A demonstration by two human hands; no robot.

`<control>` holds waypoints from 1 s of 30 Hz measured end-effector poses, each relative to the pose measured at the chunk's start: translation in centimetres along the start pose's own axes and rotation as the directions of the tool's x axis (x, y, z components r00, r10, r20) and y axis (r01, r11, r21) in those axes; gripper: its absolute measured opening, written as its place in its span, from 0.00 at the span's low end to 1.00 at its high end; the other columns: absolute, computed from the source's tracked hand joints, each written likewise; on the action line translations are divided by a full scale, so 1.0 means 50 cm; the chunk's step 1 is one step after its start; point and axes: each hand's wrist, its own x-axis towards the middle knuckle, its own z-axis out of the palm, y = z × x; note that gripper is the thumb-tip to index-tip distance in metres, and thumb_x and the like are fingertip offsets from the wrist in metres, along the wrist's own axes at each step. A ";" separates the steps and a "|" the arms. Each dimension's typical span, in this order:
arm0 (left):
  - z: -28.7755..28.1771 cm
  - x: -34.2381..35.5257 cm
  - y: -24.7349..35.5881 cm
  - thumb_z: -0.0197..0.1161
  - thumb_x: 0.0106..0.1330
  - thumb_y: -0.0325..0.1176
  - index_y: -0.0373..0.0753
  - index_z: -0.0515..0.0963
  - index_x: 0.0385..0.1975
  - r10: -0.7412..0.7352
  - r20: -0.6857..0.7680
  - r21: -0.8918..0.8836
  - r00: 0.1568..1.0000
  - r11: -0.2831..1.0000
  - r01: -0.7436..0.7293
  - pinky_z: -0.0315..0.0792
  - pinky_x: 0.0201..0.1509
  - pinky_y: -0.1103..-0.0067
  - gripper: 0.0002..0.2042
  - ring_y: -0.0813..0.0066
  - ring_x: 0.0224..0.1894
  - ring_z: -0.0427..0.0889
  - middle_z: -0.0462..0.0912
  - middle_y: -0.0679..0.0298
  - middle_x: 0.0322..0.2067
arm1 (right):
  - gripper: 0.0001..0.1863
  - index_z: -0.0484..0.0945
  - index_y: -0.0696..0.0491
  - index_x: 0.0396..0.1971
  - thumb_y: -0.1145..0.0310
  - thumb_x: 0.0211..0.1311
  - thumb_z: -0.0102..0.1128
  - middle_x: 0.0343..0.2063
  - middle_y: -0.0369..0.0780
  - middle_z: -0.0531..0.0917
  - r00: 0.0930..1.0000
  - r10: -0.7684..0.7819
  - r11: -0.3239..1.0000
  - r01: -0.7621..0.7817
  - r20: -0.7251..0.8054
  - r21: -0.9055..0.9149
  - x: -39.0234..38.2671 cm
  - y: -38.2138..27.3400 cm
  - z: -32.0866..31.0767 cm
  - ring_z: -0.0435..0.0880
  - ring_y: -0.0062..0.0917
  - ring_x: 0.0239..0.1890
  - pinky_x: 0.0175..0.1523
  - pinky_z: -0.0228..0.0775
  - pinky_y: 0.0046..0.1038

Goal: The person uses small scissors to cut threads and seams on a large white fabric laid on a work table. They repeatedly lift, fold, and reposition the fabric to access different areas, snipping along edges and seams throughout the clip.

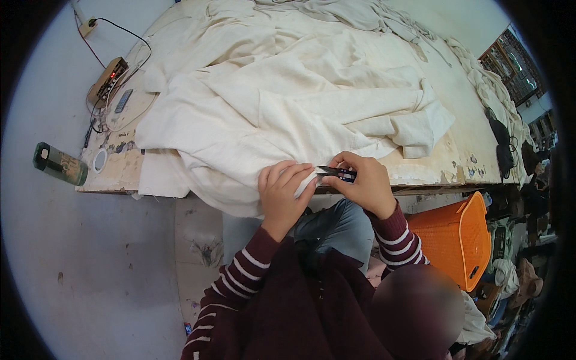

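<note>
A cream cloth garment [240,114] lies in loose folds over the worktable and hangs past its front edge. At that edge my left hand [284,195] is closed on the garment, pinching a folded strip of it between thumb and fingers. My right hand [365,185] grips small black thread snips [338,173] from the right side. Their pale tips point left and meet the pinched fold beside my left fingers. Whether the blades are apart or together is too small to tell.
On the table's left stand a green bottle [60,164], a small white-rimmed disc [99,161], a remote control [123,101] and a wired box [108,81]. An orange basket [450,231] stands on the floor at right. More cloth [354,13] lies along the far edge.
</note>
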 end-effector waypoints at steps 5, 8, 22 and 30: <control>-0.002 0.002 0.002 0.66 0.55 0.37 0.44 0.83 0.35 0.002 0.012 0.009 1.000 1.000 -0.002 0.61 0.54 0.73 0.09 0.73 0.47 0.76 0.83 0.74 0.39 | 0.16 0.80 0.49 0.31 0.54 0.49 0.69 0.18 0.40 0.82 0.999 -0.037 0.995 0.037 0.005 -0.091 -0.001 -0.017 0.001 0.83 0.35 0.25 0.30 0.71 0.32; -0.004 0.002 0.001 0.67 0.56 0.36 0.43 0.82 0.36 0.001 0.004 -0.030 1.000 1.000 -0.001 0.62 0.54 0.72 0.10 0.71 0.47 0.76 0.82 0.71 0.40 | 0.15 0.80 0.49 0.31 0.55 0.49 0.69 0.18 0.40 0.82 0.999 -0.032 0.993 0.031 -0.005 -0.110 -0.008 -0.019 -0.001 0.83 0.35 0.25 0.30 0.71 0.32; -0.025 -0.234 -0.028 0.67 0.53 0.25 0.41 0.74 0.40 -0.081 -0.311 -0.031 0.947 0.997 0.075 0.67 0.52 0.67 0.15 0.60 0.43 0.76 0.75 0.62 0.40 | 0.29 0.78 0.48 0.48 0.82 0.39 0.58 0.55 0.40 0.74 0.950 -0.267 0.943 0.292 -0.161 0.163 -0.066 0.012 0.096 0.82 0.30 0.40 0.41 0.74 0.26; -0.095 -0.169 -0.057 0.61 0.43 0.18 0.38 0.76 0.38 -0.014 -0.198 -0.110 0.980 0.994 -0.008 0.69 0.50 0.67 0.18 0.58 0.42 0.76 0.77 0.57 0.38 | 0.27 0.82 0.55 0.42 0.88 0.37 0.52 0.47 0.44 0.82 0.962 -0.149 0.850 0.243 -0.229 0.467 -0.064 0.028 0.104 0.81 0.33 0.50 0.53 0.71 0.25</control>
